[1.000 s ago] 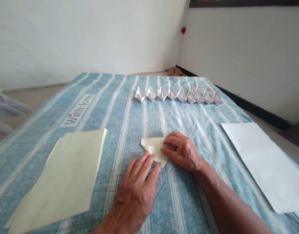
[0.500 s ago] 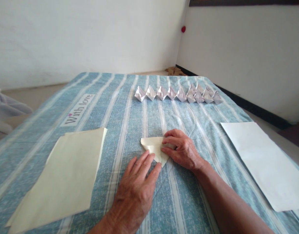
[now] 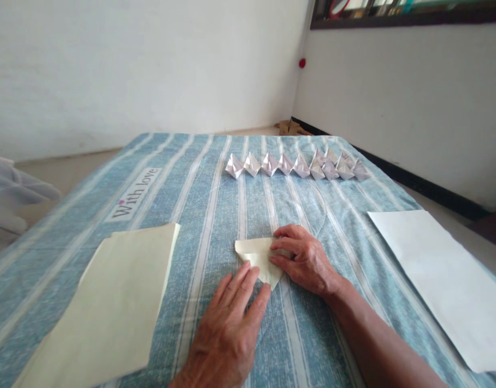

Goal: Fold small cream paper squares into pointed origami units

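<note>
A small folded sheet of pale yellow paper [image 3: 253,249] lies on the cloth in front of me, roughly a triangle pointing towards me. Its straight top edge has a raised flap at the left. My left hand [image 3: 231,318] is open, palm down, with fingertips resting on the lower left side and the thumb by the bottom point. Curled over the right side of the paper is my right hand [image 3: 306,261], its bent fingers gripping there and hiding that corner.
Pale yellow sheets [image 3: 110,302] are stacked at left; white paper [image 3: 437,275] lies at right. Several folded paper boats [image 3: 270,164] stand in rows towards the back. The striped blue cloth [image 3: 199,242] carries a "With love" print [image 3: 134,194]. White walls stand behind.
The camera has tilted up slightly, so everything sits lower in view and a window shows at upper right. Hands and folded paper keep nearly the same positions relative to each other.
</note>
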{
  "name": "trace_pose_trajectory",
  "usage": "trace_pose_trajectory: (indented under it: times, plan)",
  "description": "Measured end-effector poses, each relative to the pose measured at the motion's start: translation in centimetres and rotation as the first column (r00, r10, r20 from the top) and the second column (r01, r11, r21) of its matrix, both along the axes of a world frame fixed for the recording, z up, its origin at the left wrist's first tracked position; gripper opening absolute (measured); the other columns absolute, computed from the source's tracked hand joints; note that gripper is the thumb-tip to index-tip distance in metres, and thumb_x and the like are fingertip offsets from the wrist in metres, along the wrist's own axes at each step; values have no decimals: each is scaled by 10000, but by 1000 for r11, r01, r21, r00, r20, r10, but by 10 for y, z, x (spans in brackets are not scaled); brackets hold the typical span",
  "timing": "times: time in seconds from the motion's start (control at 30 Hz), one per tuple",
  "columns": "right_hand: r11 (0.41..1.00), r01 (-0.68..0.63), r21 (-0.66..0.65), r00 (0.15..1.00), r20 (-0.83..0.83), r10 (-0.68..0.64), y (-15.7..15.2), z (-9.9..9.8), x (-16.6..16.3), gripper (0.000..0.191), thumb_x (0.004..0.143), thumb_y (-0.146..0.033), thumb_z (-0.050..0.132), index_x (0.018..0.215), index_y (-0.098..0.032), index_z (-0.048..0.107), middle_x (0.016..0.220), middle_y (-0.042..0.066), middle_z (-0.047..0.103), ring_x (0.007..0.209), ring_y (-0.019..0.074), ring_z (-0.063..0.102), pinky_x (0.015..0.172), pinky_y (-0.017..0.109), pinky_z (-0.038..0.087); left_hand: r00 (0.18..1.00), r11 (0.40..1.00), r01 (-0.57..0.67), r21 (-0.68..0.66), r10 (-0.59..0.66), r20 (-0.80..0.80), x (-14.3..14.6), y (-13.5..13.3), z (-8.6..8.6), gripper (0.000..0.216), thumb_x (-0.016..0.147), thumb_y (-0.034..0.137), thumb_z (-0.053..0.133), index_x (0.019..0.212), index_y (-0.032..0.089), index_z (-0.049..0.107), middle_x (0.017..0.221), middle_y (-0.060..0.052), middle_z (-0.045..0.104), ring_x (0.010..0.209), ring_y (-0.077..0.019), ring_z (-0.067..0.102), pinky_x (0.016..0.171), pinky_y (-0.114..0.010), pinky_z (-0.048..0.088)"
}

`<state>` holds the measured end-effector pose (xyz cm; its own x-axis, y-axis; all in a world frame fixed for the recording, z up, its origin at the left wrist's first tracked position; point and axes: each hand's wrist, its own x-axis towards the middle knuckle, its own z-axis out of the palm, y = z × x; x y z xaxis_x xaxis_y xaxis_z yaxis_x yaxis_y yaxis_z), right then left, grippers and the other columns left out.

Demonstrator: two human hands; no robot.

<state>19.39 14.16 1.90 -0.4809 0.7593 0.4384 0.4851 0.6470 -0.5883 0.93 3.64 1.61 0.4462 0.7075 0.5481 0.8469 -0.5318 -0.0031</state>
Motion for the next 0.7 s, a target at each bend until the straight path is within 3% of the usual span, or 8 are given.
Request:
trace_pose_trajectory:
  times: [0.43,0.7]
  plan:
    - [1000,-15,-5,999,-31,15,0,-2,0,117,803,-156,657,896,-201,712,1048,81,656,951,224,613,854,402,522,1000,1000,12,22,-12,11,-2,-1,-1,392,924,53,339,1082,154,683,1165,-166,690,1132,-314,633,866,-504,578]
    - [999,-20,-47,980,-199,10,-1,0,0,106,816,-153,624,863,-206,702,977,71,682,899,201,641,806,364,535,1000,999,13,41,-13,7,-4,1,-4,385,933,73,334,1078,168,677,1166,-151,691,1120,-302,633,852,-488,566]
